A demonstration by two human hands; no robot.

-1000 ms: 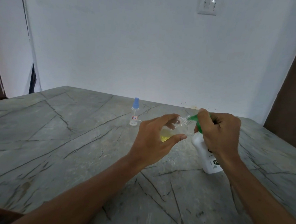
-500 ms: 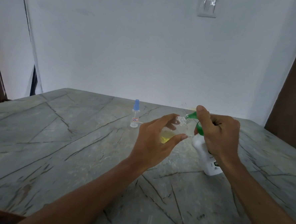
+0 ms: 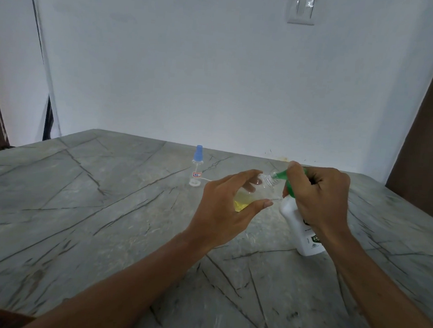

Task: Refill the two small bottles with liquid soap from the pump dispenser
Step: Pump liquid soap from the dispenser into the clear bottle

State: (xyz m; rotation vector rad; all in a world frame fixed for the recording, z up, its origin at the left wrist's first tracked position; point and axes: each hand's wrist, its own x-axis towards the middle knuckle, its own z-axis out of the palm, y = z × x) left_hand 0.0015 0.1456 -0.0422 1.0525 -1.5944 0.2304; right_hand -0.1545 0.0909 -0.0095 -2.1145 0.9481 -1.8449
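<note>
My left hand holds a small clear bottle tilted, with yellow soap pooled at its lower end and its open neck against the green nozzle. The white pump dispenser stands on the table at the right. Its green pump head is gripped by my right hand, fingers curled over the top. A second small clear bottle with a blue cap and a white label stands upright farther back, left of both hands.
Everything rests on a grey veined stone table against a white wall. A light switch is high on the wall. A brown door panel rises at the right, beyond the table's far right edge.
The hands, the held bottle and the pump stay in nearly the same position. The view shifted slightly.
</note>
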